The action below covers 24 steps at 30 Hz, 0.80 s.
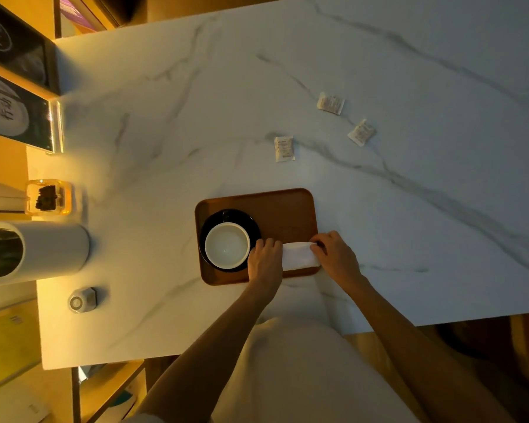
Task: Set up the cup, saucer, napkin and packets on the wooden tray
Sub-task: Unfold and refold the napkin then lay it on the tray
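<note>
Between my two hands lies the napkin point(298, 255), a folded white strip on the near right part of the tray point(283, 209). My left hand point(264, 261) curls its fingers onto the napkin's left end; my right hand point(336, 254) pinches the right end near the tray's rim. At nine o'clock from my left hand, just beside the knuckles, sits the cup point(226, 245) on its dark saucer point(242, 217), both already on the tray. Three packets point(284, 148) lie on the marble table point(165, 117) toward twelve and one o'clock, well apart from the tray.

My worry is the left knuckles: a sideways push while smoothing could nudge the cup or slide the saucer. The napkin's right end lies at the rim, so a careless release might leave it hanging over. Reaching across later for the packets, my arm could drag the fold loose.
</note>
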Each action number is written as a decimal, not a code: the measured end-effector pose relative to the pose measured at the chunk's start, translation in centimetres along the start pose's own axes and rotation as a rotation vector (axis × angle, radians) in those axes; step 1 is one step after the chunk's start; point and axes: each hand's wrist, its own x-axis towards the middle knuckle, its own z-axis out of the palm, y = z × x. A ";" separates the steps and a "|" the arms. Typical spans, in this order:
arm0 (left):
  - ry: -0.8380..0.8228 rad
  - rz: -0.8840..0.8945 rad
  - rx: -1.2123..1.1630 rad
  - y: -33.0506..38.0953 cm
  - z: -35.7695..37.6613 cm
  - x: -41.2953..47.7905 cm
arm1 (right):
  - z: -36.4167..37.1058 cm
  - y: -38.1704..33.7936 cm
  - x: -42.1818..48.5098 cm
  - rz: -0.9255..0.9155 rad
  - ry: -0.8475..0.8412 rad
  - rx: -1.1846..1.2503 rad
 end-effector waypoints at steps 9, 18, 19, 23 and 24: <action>0.012 0.112 0.008 0.2 -0.7 1.5 | -0.1 -0.4 0.7 -0.005 0.021 -0.048; 0.039 0.207 0.002 -1.0 0.3 1.7 | 0.2 0.7 0.6 -0.014 -0.036 0.003; 0.039 0.202 0.002 -0.8 0.3 1.6 | 0.3 0.8 0.6 -0.014 -0.031 0.009; 0.069 0.170 0.007 -0.5 0.3 1.0 | 0.3 0.7 0.4 -0.007 -0.008 0.024; 0.087 0.179 0.009 -0.5 0.3 0.7 | 0.3 0.8 0.3 -0.015 0.006 0.020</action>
